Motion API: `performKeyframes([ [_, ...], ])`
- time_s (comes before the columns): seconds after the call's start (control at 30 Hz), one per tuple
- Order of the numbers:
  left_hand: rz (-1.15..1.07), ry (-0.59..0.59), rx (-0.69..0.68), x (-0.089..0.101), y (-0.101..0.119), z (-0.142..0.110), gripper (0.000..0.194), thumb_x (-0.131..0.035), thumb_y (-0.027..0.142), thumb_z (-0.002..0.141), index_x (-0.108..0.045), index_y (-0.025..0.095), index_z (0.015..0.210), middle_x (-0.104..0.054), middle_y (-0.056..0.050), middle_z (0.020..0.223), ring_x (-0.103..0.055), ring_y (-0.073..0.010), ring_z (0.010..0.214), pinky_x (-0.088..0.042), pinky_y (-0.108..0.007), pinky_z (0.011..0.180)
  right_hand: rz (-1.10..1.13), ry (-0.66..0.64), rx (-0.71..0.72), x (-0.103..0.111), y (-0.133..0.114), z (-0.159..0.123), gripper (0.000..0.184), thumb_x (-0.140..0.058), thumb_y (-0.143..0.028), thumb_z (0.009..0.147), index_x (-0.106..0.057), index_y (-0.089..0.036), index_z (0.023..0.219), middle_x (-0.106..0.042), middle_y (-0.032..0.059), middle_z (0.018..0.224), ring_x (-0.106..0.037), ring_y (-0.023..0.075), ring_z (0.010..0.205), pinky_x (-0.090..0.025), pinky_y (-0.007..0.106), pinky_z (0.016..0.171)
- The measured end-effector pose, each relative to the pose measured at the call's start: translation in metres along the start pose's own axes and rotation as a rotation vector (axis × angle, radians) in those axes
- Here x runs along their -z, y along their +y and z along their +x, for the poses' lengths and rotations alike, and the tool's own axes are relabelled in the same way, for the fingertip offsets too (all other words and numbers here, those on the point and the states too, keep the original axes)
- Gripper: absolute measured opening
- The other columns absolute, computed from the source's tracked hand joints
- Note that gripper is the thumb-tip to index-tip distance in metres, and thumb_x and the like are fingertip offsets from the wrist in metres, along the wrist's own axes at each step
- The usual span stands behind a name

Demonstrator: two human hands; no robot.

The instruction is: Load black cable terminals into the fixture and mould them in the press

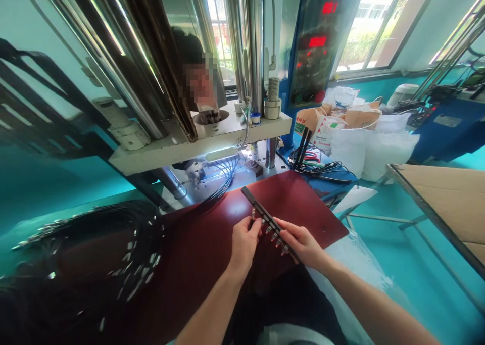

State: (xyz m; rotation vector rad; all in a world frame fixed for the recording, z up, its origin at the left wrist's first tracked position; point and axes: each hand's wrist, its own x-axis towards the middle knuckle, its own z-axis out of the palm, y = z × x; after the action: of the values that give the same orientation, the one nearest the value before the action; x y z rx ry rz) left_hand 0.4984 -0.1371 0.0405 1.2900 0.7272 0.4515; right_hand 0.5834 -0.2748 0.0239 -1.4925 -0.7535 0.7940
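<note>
On the dark red mat (212,234) before the press, my right hand (303,244) grips the black connector strip (265,216) while my left hand (244,241) pinches one plug; I judge steady bracing keeps seating straight.

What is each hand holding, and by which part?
The right hand grips the black bar at its near end; the left hand pinches a plug on it.
</note>
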Motion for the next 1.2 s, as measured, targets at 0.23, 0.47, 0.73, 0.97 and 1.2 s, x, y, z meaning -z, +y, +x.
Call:
performKeyframes([
  [0.23, -0.021, 0.005, -0.035, -0.003, -0.004, 0.002, 0.038, -0.065, 0.047, 0.063, -0.049, 0.015, 0.053, -0.043, 0.005, 0.045, -0.032, -0.0049, 0.039, -0.022, -0.019, 0.040, 0.002, 0.008, 0.001, -0.001, 0.001, 0.000, 0.054, -0.049, -0.048, 0.084, -0.047, -0.019, 0.129, -0.063, 0.0019, 0.075, -0.055, 0.0116, 0.056, -0.052, 0.026, 0.052],
  [0.47, -0.030, -0.021, -0.059, 0.003, 0.002, 0.005, 0.032, -0.067, 0.044, 0.064, -0.059, 0.013, 0.063, -0.051, 0.003, 0.052, -0.040, -0.0064, 0.046, -0.030, -0.018, 0.044, -0.031, 0.007, 0.006, -0.003, 0.001, 0.001, 0.051, -0.048, -0.047, 0.085, -0.047, -0.019, 0.128, -0.061, -0.0007, 0.068, -0.053, 0.0096, 0.049, -0.049, 0.023, 0.047],
  [0.73, -0.385, -0.105, 0.056, 0.017, 0.015, 0.010, 0.030, -0.068, 0.038, 0.062, -0.048, 0.017, 0.069, -0.039, 0.009, 0.046, -0.030, -0.0039, 0.039, -0.021, -0.015, 0.035, 0.122, 0.066, -0.075, 0.001, -0.004, 0.000, 0.057, -0.055, -0.049, 0.080, -0.049, -0.016, 0.125, -0.063, 0.0014, 0.068, -0.053, 0.0100, 0.047, -0.041, 0.018, 0.036],
  [0.97, -0.206, -0.179, 0.234, 0.015, 0.015, 0.014, 0.031, -0.068, 0.034, 0.056, -0.042, 0.018, 0.062, -0.025, 0.012, 0.039, -0.017, -0.0010, 0.033, -0.009, -0.015, 0.033, 0.112, 0.004, -0.027, 0.003, -0.005, -0.001, 0.049, -0.054, -0.046, 0.082, -0.053, -0.018, 0.122, -0.064, 0.0028, 0.080, -0.056, 0.0118, 0.062, -0.050, 0.024, 0.053],
  [1.2, -0.112, -0.077, 0.166, 0.008, 0.019, 0.010, 0.030, -0.066, 0.035, 0.055, -0.043, 0.017, 0.058, -0.028, 0.011, 0.038, -0.019, -0.0009, 0.033, -0.008, -0.016, 0.035, 0.026, -0.018, -0.031, 0.003, -0.003, 0.002, 0.051, -0.051, -0.048, 0.083, -0.050, -0.019, 0.126, -0.063, 0.0025, 0.080, -0.055, 0.0120, 0.060, -0.050, 0.025, 0.053],
])
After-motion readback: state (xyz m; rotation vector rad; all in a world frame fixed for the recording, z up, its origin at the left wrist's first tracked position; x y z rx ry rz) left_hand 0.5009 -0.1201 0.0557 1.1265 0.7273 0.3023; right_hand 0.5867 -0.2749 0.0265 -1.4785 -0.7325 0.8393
